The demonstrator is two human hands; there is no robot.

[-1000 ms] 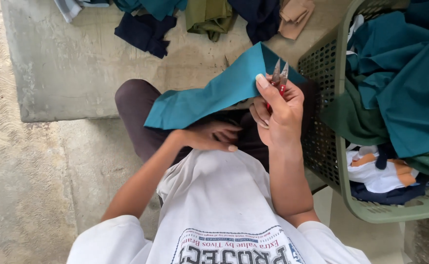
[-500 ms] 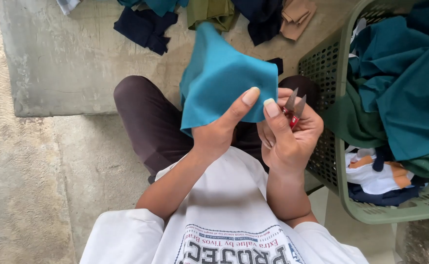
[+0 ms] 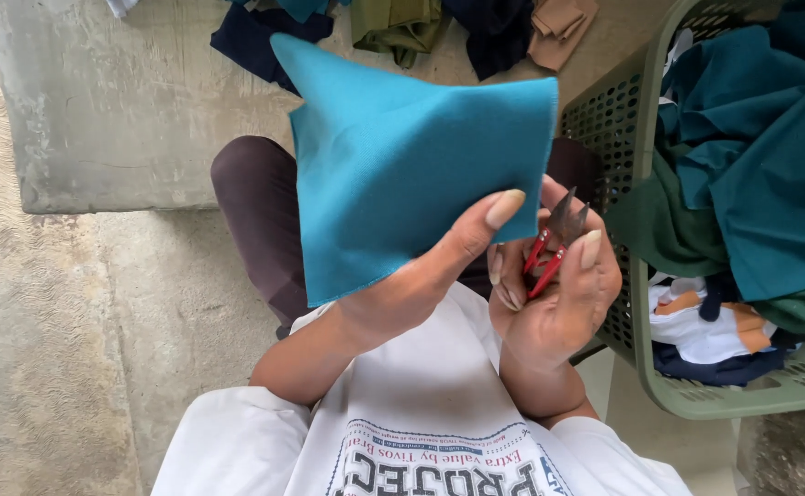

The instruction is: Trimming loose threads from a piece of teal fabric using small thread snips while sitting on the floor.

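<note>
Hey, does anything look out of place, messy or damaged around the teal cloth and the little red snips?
Nothing looks damaged. The teal cloth held up by the left hand looks whole, with clean edges. The red snips sit in the right hand. The only untidy spots are clothes heaped in the green basket and loose garments lying on the concrete.

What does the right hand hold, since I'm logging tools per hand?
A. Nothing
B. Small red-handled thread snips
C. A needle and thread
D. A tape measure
B: the right hand grips small red-handled thread snips, blades pointing up beside the teal fabric piece that the left hand holds up.
</note>
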